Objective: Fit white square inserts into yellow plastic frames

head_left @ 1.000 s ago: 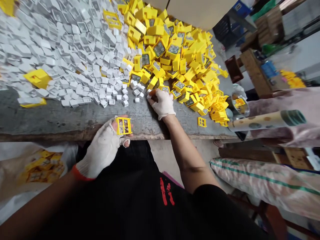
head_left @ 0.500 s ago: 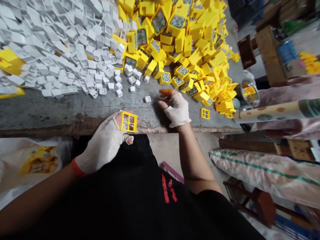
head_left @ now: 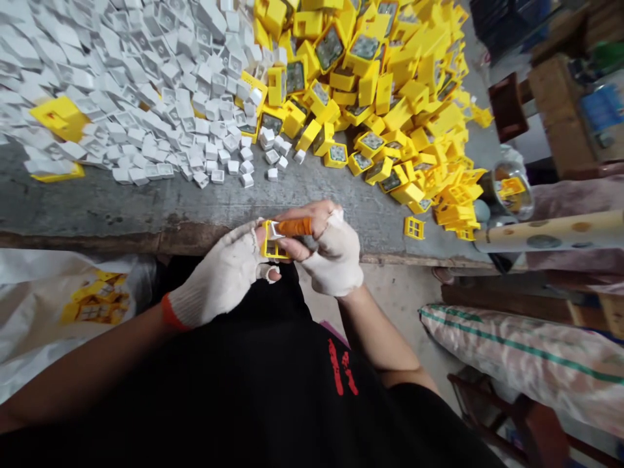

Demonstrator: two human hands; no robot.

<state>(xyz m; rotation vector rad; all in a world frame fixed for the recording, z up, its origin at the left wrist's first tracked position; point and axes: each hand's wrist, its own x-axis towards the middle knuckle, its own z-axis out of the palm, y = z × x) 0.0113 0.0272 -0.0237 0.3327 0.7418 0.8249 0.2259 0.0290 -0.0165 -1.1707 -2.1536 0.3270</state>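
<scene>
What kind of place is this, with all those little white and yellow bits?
Probably a small workshop or factory. Loose white pieces and yellow blocks are heaped on a worn workbench, and a long, bulging sack lies off to the right.

No words, brands or numbers can be read, the two red printed strokes on the near black cloth shirt included.

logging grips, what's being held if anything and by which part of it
The left hand holds a yellow window frame by its left edge. Whether the right hand grips the small white piece at the frame cannot be told.
</scene>
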